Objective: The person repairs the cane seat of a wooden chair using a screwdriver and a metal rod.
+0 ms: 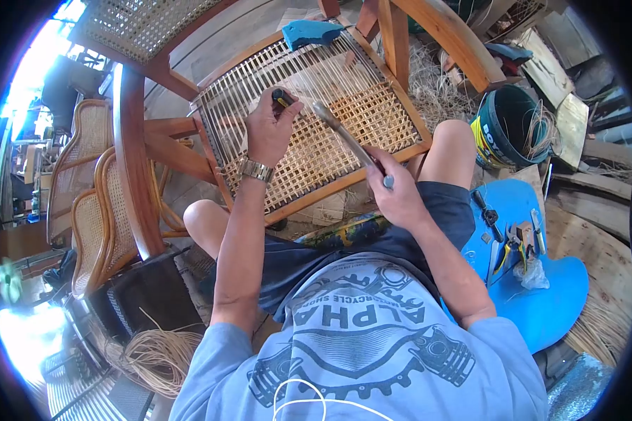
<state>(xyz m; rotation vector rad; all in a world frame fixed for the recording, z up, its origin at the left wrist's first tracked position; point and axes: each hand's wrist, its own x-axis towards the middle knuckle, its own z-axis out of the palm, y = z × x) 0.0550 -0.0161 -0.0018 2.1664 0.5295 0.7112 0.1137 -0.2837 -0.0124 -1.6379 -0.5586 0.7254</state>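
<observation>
A wooden frame (303,196) with a partly woven cane seat (330,140) lies across the person's knees. Above its left part, my left hand (268,133) is closed round a dark-handled tool (283,98). My right hand (399,189), near the frame's front right edge, grips a hammer-like tool (347,137) whose shaft slants up and left over the weave. The tip of this tool is close to the dark handle, with a small gap between them. A blue cloth-like piece (310,34) rests on the far edge of the frame.
On the right stand a green bucket (495,133) with cane strands and a blue surface (541,302) holding pliers (514,254) and other tools. Cane-backed chairs (84,203) are at the left. A coil of cane (158,358) lies lower left.
</observation>
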